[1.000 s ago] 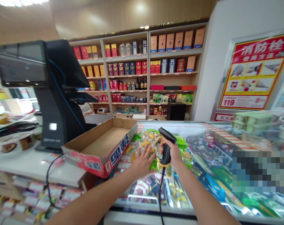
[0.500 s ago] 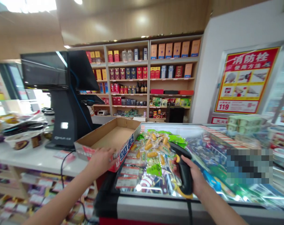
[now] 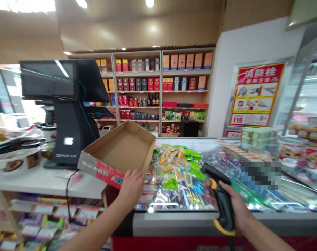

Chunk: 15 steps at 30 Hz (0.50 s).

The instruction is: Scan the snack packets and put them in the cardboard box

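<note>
My left hand [image 3: 132,185] grips the near right corner of a shallow cardboard box [image 3: 122,148], fingers curled over its rim. The box is tilted and I see only bare brown cardboard inside. In my right hand [image 3: 233,198] is a black and yellow barcode scanner [image 3: 223,202], its head pointing up and left and its cable hanging down. Between the hands, a heap of small snack packets [image 3: 171,165] in clear and green wrapping lies on the glass top of a freezer [image 3: 153,204].
A dark point-of-sale terminal [image 3: 67,115] stands on the white counter [image 3: 87,184] at left, with bowls and cups behind it. Egg cartons [image 3: 257,137] and tubs [image 3: 291,150] sit at right. Shelves of boxed goods [image 3: 161,87] line the back wall.
The box has tipped up and turned, with my left hand shifting right along its near edge. My right hand has moved right with the scanner, away from the packets.
</note>
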{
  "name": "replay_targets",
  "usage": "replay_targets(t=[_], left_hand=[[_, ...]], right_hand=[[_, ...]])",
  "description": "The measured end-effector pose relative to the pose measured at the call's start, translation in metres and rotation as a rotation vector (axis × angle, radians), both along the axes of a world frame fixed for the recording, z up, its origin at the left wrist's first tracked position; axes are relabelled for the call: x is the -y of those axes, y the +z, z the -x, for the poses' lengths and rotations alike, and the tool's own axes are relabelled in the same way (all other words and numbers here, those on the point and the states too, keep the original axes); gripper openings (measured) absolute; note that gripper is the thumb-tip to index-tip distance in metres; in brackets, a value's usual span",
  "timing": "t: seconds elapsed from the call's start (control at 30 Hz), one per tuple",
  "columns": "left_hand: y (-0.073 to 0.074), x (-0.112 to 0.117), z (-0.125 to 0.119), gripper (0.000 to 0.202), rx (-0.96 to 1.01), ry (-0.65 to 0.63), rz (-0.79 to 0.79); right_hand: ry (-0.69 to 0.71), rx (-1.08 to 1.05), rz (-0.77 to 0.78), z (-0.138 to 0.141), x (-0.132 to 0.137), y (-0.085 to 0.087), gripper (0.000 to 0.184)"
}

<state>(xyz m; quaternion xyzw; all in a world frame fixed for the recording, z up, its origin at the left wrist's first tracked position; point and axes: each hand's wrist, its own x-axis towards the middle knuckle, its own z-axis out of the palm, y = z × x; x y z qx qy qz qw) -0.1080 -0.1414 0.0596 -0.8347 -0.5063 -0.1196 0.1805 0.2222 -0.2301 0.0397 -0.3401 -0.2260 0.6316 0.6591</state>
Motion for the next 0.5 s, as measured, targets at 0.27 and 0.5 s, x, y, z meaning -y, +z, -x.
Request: replay_targets(t=[0.27,0.5], left_hand=[[0.022,-0.016,-0.02,0.032,0.217,0.034,-0.183],[0.003,-0.114,-0.108,0.067,0.558,0.042,0.147]], right_hand=[[-0.312,0.199,-0.067,-0.076,-0.063,0.019,0.01],[-0.22,0.301,-0.04,-0.081,-0.147,0.012,0.022]])
